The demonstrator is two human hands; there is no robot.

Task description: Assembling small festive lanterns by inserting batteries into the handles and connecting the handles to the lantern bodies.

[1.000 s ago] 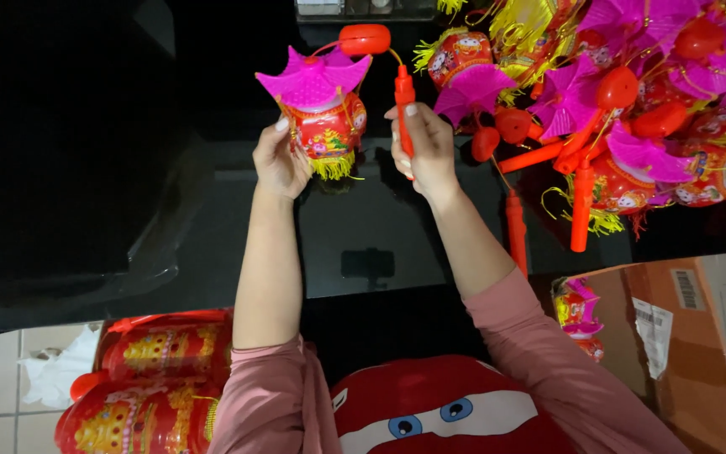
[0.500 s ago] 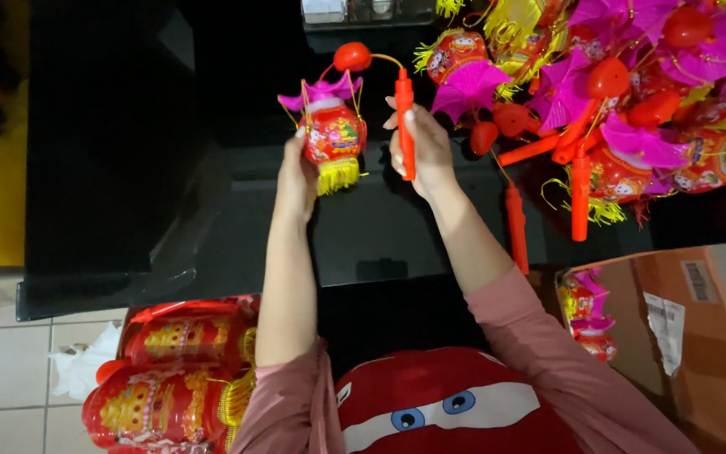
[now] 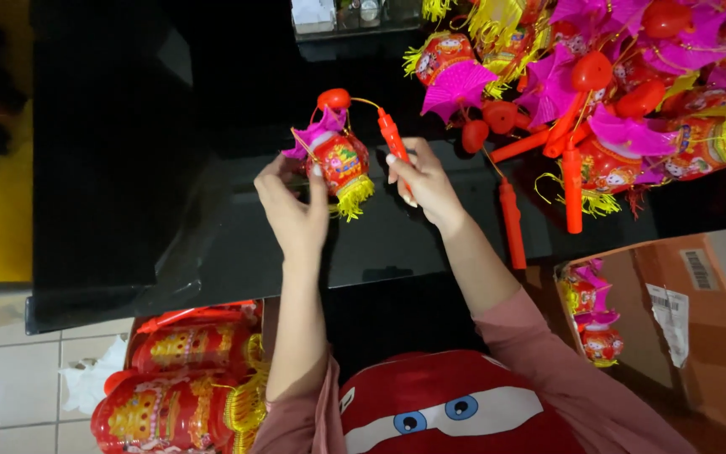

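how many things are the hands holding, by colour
Red and yellow lantern body with pink top, in the left hand: 1
Red handle stick, in the right hand: 1
Total: 2
The heap of lanterns on the black table is too tangled to count.

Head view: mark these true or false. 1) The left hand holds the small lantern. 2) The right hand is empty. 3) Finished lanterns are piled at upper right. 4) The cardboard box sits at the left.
1) True: the left hand grips the small lantern.
2) False: the right hand holds the orange handle stick.
3) True: a pile of lanterns lies there on the black table.
4) False: the cardboard box sits at lower right.
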